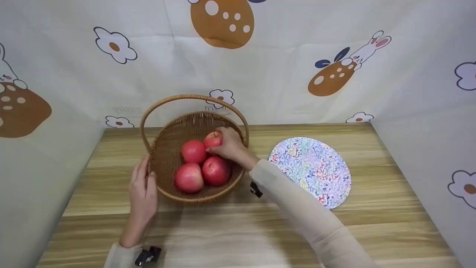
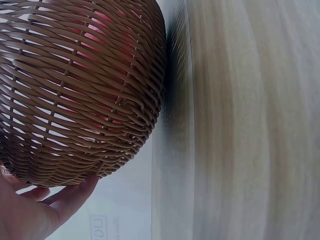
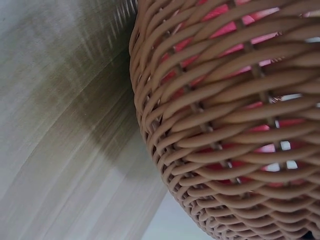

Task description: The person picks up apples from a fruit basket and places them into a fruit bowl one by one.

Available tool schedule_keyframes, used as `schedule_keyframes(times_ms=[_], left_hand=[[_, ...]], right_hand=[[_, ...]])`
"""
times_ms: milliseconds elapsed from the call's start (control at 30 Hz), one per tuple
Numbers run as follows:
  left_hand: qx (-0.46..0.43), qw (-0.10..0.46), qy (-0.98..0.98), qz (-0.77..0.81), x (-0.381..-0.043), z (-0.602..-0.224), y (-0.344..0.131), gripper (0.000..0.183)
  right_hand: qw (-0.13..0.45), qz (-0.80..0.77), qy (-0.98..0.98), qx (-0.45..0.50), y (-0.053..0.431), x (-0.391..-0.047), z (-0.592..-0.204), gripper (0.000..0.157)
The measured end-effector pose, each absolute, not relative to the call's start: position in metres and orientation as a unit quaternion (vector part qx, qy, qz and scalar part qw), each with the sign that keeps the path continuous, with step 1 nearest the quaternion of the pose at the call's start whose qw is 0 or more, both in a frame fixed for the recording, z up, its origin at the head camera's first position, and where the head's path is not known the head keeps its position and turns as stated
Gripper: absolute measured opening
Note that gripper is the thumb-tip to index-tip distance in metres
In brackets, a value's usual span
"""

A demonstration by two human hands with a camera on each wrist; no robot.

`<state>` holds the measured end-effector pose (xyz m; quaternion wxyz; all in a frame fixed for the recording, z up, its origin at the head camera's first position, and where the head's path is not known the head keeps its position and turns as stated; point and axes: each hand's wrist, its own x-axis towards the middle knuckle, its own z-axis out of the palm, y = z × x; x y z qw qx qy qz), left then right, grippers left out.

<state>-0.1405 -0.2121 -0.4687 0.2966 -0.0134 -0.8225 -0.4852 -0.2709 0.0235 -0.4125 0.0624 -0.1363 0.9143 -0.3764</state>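
Note:
A brown wicker basket (image 1: 163,160) with a tall arched handle stands on the table, several red apples (image 1: 189,178) inside it. My right hand (image 1: 230,144) reaches over the basket's right rim and grips a smaller red apple (image 1: 213,139), stem upward, beside the others. My left hand (image 1: 143,190) rests against the basket's left side near the handle's base, fingertips on the weave. In the left wrist view the fingers (image 2: 75,197) touch the wicker from outside, and red shows through the gaps. In the right wrist view the basket wall (image 3: 225,135) hides the right hand.
A round mat (image 1: 312,171) with a multicoloured speckled pattern lies to the right of the basket, partly under the right forearm. The wood-grain table (image 1: 208,234) is bounded by pale printed cloth (image 1: 275,74) at the back and both sides.

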Motion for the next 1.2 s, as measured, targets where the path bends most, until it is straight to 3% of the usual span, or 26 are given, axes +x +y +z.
schedule_keyframes(times_ms=[1200], left_hand=[[0.002,0.287,-0.819,-0.497,-0.141,-0.468,-0.212,0.051]], right_hand=[[-0.002,-0.418,0.895,-0.155,0.022,-0.248,-0.396,0.072]])
